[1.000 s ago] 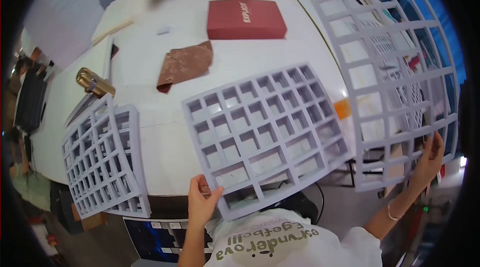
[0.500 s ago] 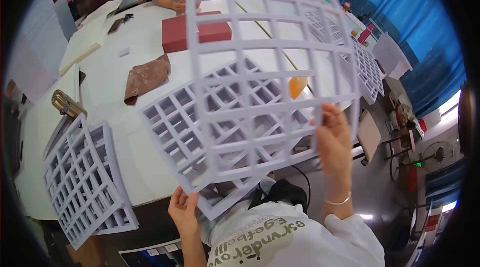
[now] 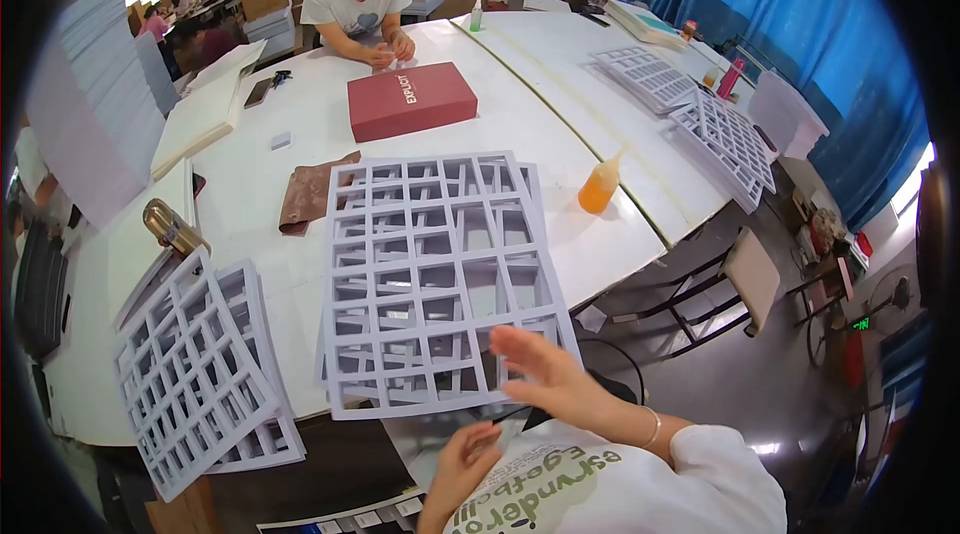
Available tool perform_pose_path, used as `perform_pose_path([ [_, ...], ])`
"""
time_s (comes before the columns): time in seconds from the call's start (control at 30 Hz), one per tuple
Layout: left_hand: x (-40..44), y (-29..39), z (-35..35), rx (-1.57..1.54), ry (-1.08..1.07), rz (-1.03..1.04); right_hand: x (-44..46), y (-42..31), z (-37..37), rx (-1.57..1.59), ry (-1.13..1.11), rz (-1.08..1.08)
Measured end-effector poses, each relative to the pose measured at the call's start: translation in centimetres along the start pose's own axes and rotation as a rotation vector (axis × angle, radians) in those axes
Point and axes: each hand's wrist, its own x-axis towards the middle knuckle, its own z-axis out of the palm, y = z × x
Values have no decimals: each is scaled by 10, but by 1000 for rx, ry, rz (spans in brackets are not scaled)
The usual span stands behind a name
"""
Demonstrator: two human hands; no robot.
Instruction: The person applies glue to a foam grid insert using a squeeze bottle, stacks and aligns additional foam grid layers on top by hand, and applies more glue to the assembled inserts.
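A thin grey grid frame (image 3: 425, 258) lies on top of a deeper grey compartment grid (image 3: 548, 284) at the table's near edge, the two slightly out of line. My right hand (image 3: 545, 374) is over the frame's lower right corner, fingers apart and holding nothing; whether it touches the frame I cannot tell. Near my body, below the frame's bottom edge, my left hand (image 3: 468, 459) has its fingers loosely bent with nothing seen in them. To the left, more grey grids (image 3: 195, 384) are stacked and overhang the table edge.
A red box (image 3: 412, 102) and a brown sheet (image 3: 312, 196) lie beyond the frame. An orange bottle (image 3: 600, 186) stands right of it, a gold flask (image 3: 172, 226) at left. Another person (image 3: 357, 4) sits across the table. More grids (image 3: 725, 134) lie at far right, above a chair (image 3: 750, 279).
The thin frame that my right hand held up has come down onto the deeper grid, and that hand has let go. My left hand has left the grid's corner and moved right, toward my body.
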Motion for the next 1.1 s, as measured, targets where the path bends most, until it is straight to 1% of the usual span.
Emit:
perform_pose_path([
  [0.03,-10,8,-17,158,18,-41,-5,0,-11,-119,46,-65],
  [0.07,-21,18,-33,317,38,-84,-9,6,-25,-209,227,-127],
  [0.1,-34,43,-35,408,220,85,-10,17,-39,-297,409,-187],
  [0.13,-43,51,-48,349,411,112,-10,27,-53,-353,560,-166],
  [0.17,-43,59,-60,386,622,274,-9,39,-66,-410,713,-144],
  [0.2,-41,74,-68,552,803,371,-7,53,-77,-338,756,-74],
  [0.23,-41,93,-77,762,877,337,-5,65,-81,-295,733,-26],
  [0.27,-28,107,-78,873,988,472,-4,71,-79,-252,708,22],
  [0.3,-13,113,-87,987,973,522,-4,77,-76,-206,683,68],
  [0.33,7,113,-102,1101,957,573,-6,84,-71,-182,612,110],
  [0.37,21,116,-109,1214,938,627,-6,78,-60,-190,573,150],
  [0.43,38,130,-101,1231,841,453,-5,106,-55,-65,462,66],
  [0.47,45,135,-98,1238,790,368,-9,79,-42,-4,433,129],
  [0.53,52,134,-101,1298,759,378,-8,106,-48,-262,469,-17],
  [0.57,54,132,-103,1328,743,380,-6,106,-47,-391,484,-86],
  [0.63,58,130,-101,1256,799,449,-10,101,-46,-253,451,-70],
  [0.7,62,129,-100,1231,844,490,-16,76,-37,-94,434,-70],
  [0.8,62,141,-104,1201,883,508,-24,70,-30,-36,418,-112],
  [0.9,73,159,-111,1219,862,573,-25,90,-26,-92,350,-107],
  [0.93,77,167,-112,1231,801,550,-23,95,-26,-150,337,-81],
  [1.03,102,155,-151,1295,627,521,-21,100,-22,-39,341,41],
  [1.1,108,143,-167,1065,660,370,-20,95,-22,21,334,34],
])
